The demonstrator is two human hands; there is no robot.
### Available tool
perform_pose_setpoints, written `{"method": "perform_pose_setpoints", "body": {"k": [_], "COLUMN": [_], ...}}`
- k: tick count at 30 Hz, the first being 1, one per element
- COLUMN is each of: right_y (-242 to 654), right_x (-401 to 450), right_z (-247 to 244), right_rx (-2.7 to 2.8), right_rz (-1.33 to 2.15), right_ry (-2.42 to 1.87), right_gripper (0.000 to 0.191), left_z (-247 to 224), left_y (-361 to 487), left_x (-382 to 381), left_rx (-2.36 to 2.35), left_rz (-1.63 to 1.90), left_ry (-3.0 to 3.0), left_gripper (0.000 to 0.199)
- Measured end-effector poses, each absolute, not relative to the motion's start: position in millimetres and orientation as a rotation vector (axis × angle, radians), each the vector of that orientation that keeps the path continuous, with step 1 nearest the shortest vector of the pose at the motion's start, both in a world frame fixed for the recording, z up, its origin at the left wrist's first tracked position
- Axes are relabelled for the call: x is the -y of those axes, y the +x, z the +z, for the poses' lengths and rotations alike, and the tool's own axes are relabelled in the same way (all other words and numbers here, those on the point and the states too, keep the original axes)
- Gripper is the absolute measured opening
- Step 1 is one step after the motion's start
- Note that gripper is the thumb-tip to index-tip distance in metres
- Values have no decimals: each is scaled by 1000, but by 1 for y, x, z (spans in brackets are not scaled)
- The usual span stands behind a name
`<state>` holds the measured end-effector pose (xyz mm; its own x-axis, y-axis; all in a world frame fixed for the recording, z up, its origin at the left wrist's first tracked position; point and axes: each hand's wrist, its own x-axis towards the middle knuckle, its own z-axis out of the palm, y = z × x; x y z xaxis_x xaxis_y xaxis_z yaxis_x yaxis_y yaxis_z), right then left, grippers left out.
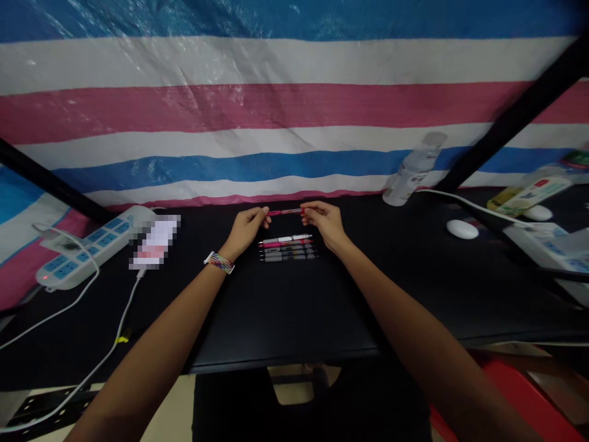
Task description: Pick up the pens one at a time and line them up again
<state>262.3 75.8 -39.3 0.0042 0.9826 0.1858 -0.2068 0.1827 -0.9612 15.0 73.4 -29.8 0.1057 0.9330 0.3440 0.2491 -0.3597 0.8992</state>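
Observation:
A red pen (286,212) lies crosswise between my two hands near the back of the black table. My left hand (248,228) pinches its left end with the fingertips. At the other end, my right hand (324,222) has thumb and fingers closed on it. Just below, several pens lie side by side in a stack of rows: a white pen (286,238) at the top, a pink-red pen (280,244) under it, and dark grey clear-barrelled pens (288,258) at the bottom. A woven bracelet (219,262) circles my left wrist.
At left are a white power strip (92,245), a blurred-out phone (156,241) and its white cable (124,316). To the right stand a bottle (414,170), a white mouse (462,229) and another power strip (552,245). Striped sheeting (276,107) hangs behind the table (285,313).

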Motion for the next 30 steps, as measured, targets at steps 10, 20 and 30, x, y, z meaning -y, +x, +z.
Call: {"method": "perform_pose_setpoints", "body": {"k": [10, 20, 30], "right_y": [260, 260, 258], "right_x": [-74, -73, -72], "right_z": [-37, -37, -36], "right_rx": [1082, 1106, 1124], "right_rz": [1257, 1246, 1245], "right_ry": [-933, -916, -923], "right_gripper": [14, 16, 19], "left_z": [-32, -30, -32], "left_y": [16, 15, 16], "left_x": [-75, -74, -74], "left_rx": [-1034, -1031, -1013], "left_rz": [1298, 1293, 1329], "left_ry": [1599, 1610, 1642], "left_gripper": [26, 30, 39]}}
